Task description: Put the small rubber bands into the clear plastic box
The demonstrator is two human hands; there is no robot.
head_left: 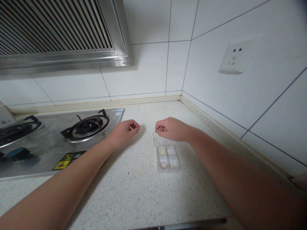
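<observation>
My left hand [127,131] is closed in a pinch beside the hob. A small pale loop [141,129] shows at its fingertips, thin and hard to make out. My right hand [169,128] is closed too, thumb against curled fingers, over the raised or folded-back clear lid [158,139] of a small plastic box. Whatever those fingers may hold is hidden. The clear compartment box [178,167] lies on the counter just below my right hand. Inside its left compartments are a red ring [163,165] and a yellowish ring [162,152].
A steel gas hob [51,140] with burners and knobs takes up the left of the speckled counter [134,191]. Above it hangs a range hood [79,59]. Tiled walls meet at the back corner, with a socket [237,56] on the right one.
</observation>
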